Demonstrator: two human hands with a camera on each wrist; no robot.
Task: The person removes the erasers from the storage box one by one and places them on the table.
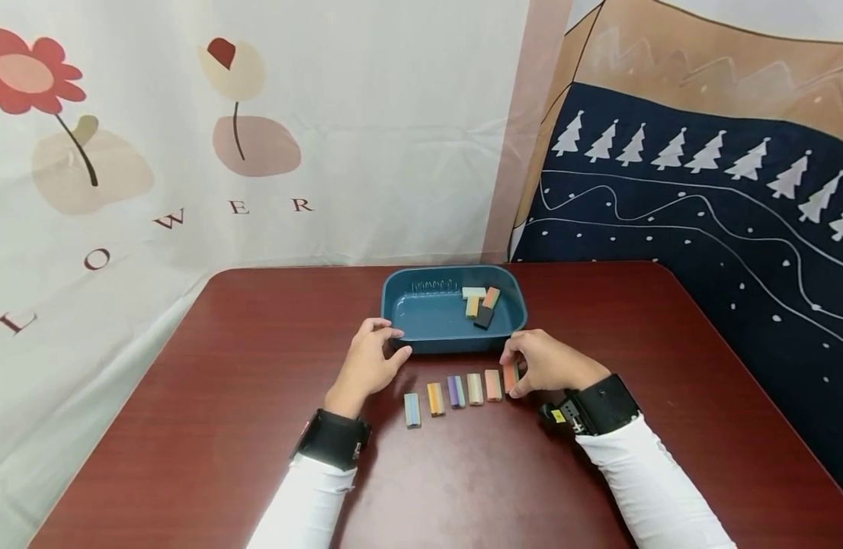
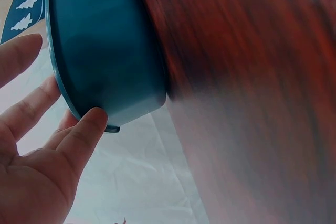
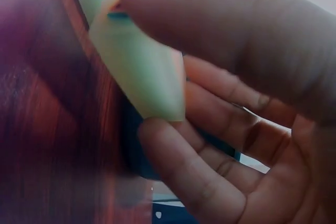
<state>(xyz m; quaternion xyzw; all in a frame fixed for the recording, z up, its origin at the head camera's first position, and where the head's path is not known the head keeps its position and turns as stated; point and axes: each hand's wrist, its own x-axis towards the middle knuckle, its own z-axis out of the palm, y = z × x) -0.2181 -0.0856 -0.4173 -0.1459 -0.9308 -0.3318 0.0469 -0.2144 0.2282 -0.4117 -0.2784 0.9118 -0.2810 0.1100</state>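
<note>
Bright, even light, soft shadows; head view sharp, both wrist views blurred.

Teal tray (image 1: 401,305), dark red table (image 1: 222,396), striped multicoloured blocks (image 1: 454,391)

A dark red wooden worktop (image 1: 222,427) carries a teal tray (image 1: 421,335) near its far edge. Just before the tray, six small coloured blocks (image 1: 456,391) lie in a row.
</note>
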